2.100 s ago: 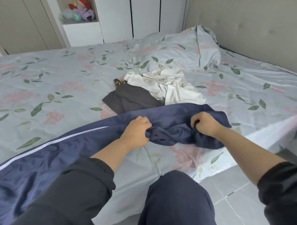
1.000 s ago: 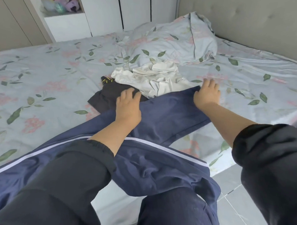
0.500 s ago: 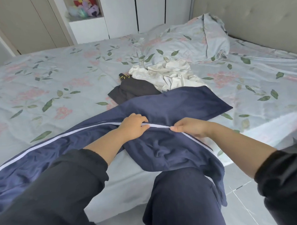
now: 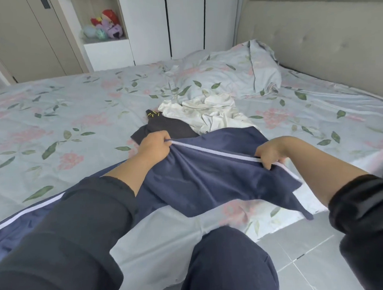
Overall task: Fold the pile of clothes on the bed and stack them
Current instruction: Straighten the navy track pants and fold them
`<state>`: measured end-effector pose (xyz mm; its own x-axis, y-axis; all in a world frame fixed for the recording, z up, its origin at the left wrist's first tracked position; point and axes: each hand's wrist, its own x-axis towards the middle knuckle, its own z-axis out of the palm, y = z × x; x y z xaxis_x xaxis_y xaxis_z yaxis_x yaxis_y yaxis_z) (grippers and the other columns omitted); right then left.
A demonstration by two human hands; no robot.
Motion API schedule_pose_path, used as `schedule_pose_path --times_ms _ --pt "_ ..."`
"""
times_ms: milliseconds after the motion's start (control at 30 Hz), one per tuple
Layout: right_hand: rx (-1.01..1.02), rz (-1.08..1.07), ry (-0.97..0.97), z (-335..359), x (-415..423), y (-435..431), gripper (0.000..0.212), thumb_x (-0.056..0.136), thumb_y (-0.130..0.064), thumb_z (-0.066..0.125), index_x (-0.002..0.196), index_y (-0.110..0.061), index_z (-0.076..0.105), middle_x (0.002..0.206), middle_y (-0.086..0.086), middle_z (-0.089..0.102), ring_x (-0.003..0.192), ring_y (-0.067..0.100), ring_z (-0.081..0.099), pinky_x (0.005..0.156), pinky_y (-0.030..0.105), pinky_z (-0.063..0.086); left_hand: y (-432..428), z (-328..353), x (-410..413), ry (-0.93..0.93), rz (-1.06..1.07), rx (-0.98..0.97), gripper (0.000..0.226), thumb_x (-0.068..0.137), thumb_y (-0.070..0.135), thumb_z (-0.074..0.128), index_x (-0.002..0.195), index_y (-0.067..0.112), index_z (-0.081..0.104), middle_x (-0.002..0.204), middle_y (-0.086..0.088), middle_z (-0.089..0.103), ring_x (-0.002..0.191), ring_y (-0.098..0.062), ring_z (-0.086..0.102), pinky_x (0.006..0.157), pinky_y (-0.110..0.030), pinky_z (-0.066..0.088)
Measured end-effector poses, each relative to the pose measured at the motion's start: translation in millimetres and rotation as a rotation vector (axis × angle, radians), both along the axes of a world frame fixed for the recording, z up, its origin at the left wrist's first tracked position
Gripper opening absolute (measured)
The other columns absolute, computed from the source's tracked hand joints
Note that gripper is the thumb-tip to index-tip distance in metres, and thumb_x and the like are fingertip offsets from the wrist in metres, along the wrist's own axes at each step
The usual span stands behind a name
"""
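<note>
— Whereabouts of the navy trousers [image 4: 209, 179]?
— Lying along the near edge of the bed [image 4: 76, 109], one end lifted off the sheet and stretched between two hands, the rest trailing away under the left sleeve.
— Left hand [image 4: 154, 146]?
— Clamped on the white stripe [image 4: 212, 151] at its far end, fingers [image 4: 164, 138] curled tight round a bunch of cloth.
— Right hand [image 4: 270, 152]?
— Gripping the same stripe nearer the bed's edge, fingers [image 4: 265, 161] hooked down over the fabric (seen from the back of the hand, wrist bent).
— Rest of the pile?
— Just beyond the trousers: a dark grey garment [image 4: 170, 127] right behind the left hand, touching a crumpled white garment [image 4: 209, 114] beside it.
— Further back?
— A floral pillow [image 4: 234, 78] near the padded headboard [image 4: 313, 43], soft toys [image 4: 106, 25] in a white shelf niche past the bed.
— Underfoot?
— Grey tiled floor [image 4: 309, 260].
</note>
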<state>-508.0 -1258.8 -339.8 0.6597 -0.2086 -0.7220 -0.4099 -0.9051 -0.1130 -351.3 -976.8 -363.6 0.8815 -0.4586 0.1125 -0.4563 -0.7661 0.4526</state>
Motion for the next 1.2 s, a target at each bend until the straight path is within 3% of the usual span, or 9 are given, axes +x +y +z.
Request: schedule_pose_path --times_ms 133,200,333,433,600,767,900,1067,1200 --pt "-0.225 0.087 0.03 31 23 -22 0.025 0.083 -0.021 0.066 0.106 -0.013 0.065 0.088 -0.002 0.062 0.087 0.024 0.06 0.068 0.028 0.048 -5 1 18 0.175 -0.145 0.044 0.015 0.094 0.013 0.053 0.087 0.01 0.065 0.089 -0.004 0.062 0.096 -0.027 0.059 0.074 -0.028 0.04" --pt "-0.267 0.011 -0.292 28 40 -36 0.018 0.084 -0.023 0.064 0.1 -0.014 0.065 0.094 0.001 0.061 0.095 0.027 0.056 0.078 0.029 0.043 -8 -1 27 0.108 -0.035 0.015 0.015 0.093 0.011 0.051 0.097 0.011 0.066 0.099 -0.005 0.063 0.1 -0.027 0.057 0.076 -0.029 0.041" --pt "-0.512 -0.314 -0.868 -13 56 -54 0.049 0.092 -0.024 0.055 0.137 -0.013 0.04 0.134 0.013 0.044 0.124 0.033 0.039 0.099 0.041 0.034 -26 -22 18 -0.281 0.072 0.219 0.053 0.088 0.01 0.049 0.14 0.019 0.039 0.137 -0.008 0.042 0.123 -0.028 0.038 0.098 -0.041 0.035" --pt "-0.411 -0.496 -0.845 -58 48 -61 0.049 0.094 -0.027 0.05 0.138 -0.009 0.035 0.138 0.015 0.039 0.127 0.034 0.035 0.101 0.043 0.033 -47 -50 -5 -0.389 -0.161 0.237 0.053 0.093 0.02 0.046 0.144 0.02 0.033 0.148 -0.004 0.031 0.134 -0.025 0.028 0.108 -0.041 0.026" --pt "-0.318 -0.674 -0.647 -102 32 -78 0.05 0.095 -0.041 0.046 0.13 -0.006 0.04 0.132 0.015 0.044 0.125 0.033 0.038 0.097 0.043 0.035 -60 -82 -16 -0.217 -0.234 0.378 0.049 0.102 0.031 0.027 0.15 0.026 0.019 0.158 0.0 0.014 0.145 -0.018 0.01 0.116 -0.044 0.01" --pt "-0.337 -0.8 -0.632 -105 45 -88 0.053 0.095 -0.043 0.042 0.133 -0.005 0.041 0.135 0.014 0.042 0.126 0.033 0.037 0.101 0.041 0.032 -64 -67 5 -0.258 -0.006 0.237 0.045 0.1 0.035 0.035 0.141 0.018 0.04 0.133 -0.004 0.052 0.122 -0.026 0.041 0.095 -0.039 0.036" --pt "-0.4 -0.838 -0.624 -111 54 -92 0.041 0.094 -0.033 0.046 0.126 -0.008 0.048 0.131 0.014 0.044 0.124 0.033 0.037 0.102 0.041 0.031 -65 -53 20 -0.264 0.045 0.277 0.025 0.097 0.032 0.045 0.11 0.021 0.063 0.11 -0.002 0.058 0.108 -0.025 0.043 0.083 -0.035 0.035" --pt "-0.417 -0.803 -0.992 -109 65 -85 0.02 0.095 -0.019 0.044 0.109 -0.005 0.049 0.109 0.018 0.058 0.105 0.037 0.048 0.09 0.043 0.035 -50 -42 34 -0.158 -0.022 0.12 0.008 0.092 0.015 0.05 0.085 0.019 0.051 0.087 -0.004 0.058 0.082 -0.024 0.049 0.069 -0.034 0.038" --pt "-0.231 -0.81 -1.043 -102 80 -78 0.016 0.096 -0.019 0.041 0.106 -0.006 0.044 0.096 0.017 0.063 0.092 0.038 0.056 0.079 0.041 0.042 -33 -37 47 -0.102 -0.002 0.12 0.012 0.095 0.017 0.047 0.083 0.02 0.046 0.073 0.002 0.057 0.071 -0.023 0.054 0.063 -0.036 0.044"
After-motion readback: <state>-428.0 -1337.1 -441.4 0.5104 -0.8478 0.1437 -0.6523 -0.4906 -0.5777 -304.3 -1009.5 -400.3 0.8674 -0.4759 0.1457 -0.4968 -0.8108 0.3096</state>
